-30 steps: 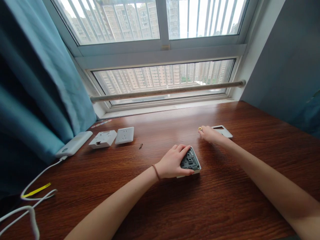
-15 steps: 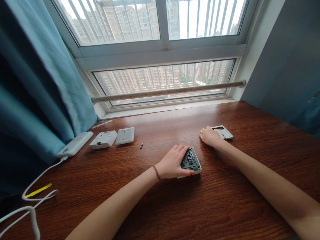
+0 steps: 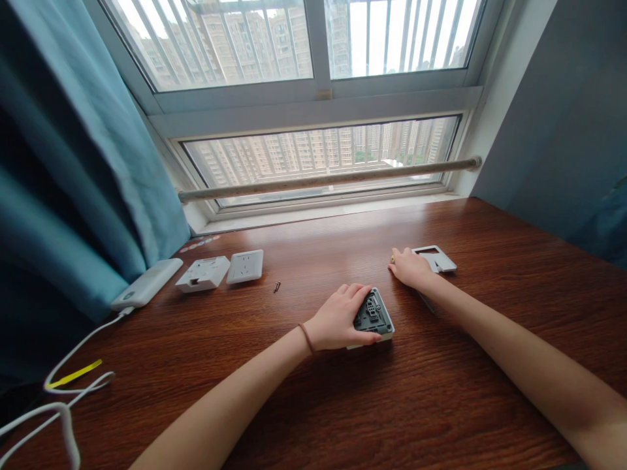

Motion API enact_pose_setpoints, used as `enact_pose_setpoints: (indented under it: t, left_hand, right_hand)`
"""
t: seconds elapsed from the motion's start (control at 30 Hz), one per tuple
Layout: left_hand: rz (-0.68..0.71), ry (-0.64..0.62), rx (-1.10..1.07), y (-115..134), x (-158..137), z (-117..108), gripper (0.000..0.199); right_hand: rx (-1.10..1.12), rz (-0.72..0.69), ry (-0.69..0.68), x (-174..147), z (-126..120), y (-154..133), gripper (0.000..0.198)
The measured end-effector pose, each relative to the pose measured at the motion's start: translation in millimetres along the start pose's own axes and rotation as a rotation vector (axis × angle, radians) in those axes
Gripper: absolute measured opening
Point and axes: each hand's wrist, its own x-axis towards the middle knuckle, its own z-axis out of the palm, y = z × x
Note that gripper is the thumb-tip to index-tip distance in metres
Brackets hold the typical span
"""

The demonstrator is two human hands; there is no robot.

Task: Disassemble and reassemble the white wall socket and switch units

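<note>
My left hand (image 3: pixel 340 318) grips a square socket unit (image 3: pixel 375 313) lying on the table, its dark grey inner side up and its rim white. The thumb is at the near edge and the fingers are over the far left corner. Farther right, my right hand (image 3: pixel 410 266) is closed round a screwdriver (image 3: pixel 392 259). Its yellowish end peeks out by the fingers, and a thin shaft shows below the wrist; the rest is hidden. Just beyond that hand lies a white cover frame (image 3: pixel 443 261), partly covered by it.
On the wooden table (image 3: pixel 294 391) two small screws (image 3: pixel 277 286) lie left of centre. Behind them are a white socket plate (image 3: pixel 245 266) and a white mounting box (image 3: pixel 203 273). A white power strip (image 3: pixel 147 282) with a cable (image 3: pixel 81 346) stands by the blue curtain (image 3: pixel 122 163).
My right hand has shifted slightly left, and a thin shaft now shows beneath its wrist. The left hand and the socket unit have stayed put.
</note>
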Motion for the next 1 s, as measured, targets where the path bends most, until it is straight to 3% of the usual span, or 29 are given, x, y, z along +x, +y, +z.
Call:
enact_pose_setpoints:
  t: [0.37,0.57,0.8,0.9,1.0]
  left_hand:
    - [-0.003,0.014,-0.026,0,0,1,0.082]
    - [0.002,0.009,-0.012,0,0,0,0.081]
    - [-0.018,0.020,-0.033,-3,-2,3,0.091]
    - [-0.027,0.082,-0.032,-3,-3,3,0.098]
    - [0.013,0.164,0.006,1,-3,1,0.093]
  right_hand:
    - [0.020,0.007,-0.004,-2,0,-2,0.041]
    - [0.086,-0.024,0.109,-3,-10,3,0.050]
    - [0.271,-0.224,0.254,4,-37,59,0.045]
    - [0.326,-0.256,0.269,-5,-24,90,0.054]
    - [0.355,-0.259,0.246,-15,-2,114,0.066]
